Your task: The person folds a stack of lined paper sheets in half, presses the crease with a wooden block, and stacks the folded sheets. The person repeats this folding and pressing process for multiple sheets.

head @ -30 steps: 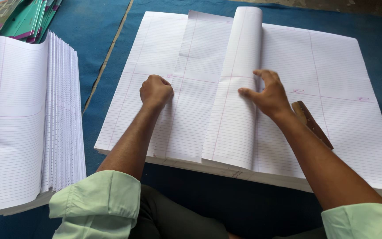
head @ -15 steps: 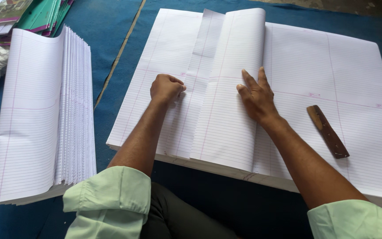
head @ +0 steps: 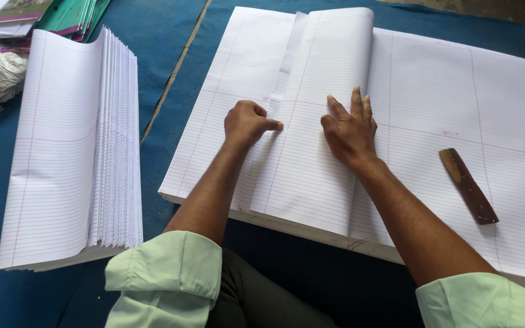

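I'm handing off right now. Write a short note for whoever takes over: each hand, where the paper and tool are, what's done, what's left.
Left hand: fist, knuckles pressing the folded sheet.
Right hand: flat, fingers spread on that sheet, which is rolled over at the middle of the big ruled stack.
Wooden creasing stick: lying loose on the stack, right of the right hand.
Done: pile of folded sheets at the left on the blue mat.
Left: fold looks not yet flat; many sheets remain.

Both sleeves are pale green, rolled into thick cuffs: one (head: 165, 276) at 7 o'clock, one (head: 481, 300) at 5. Dark trousers (head: 262, 297) between.
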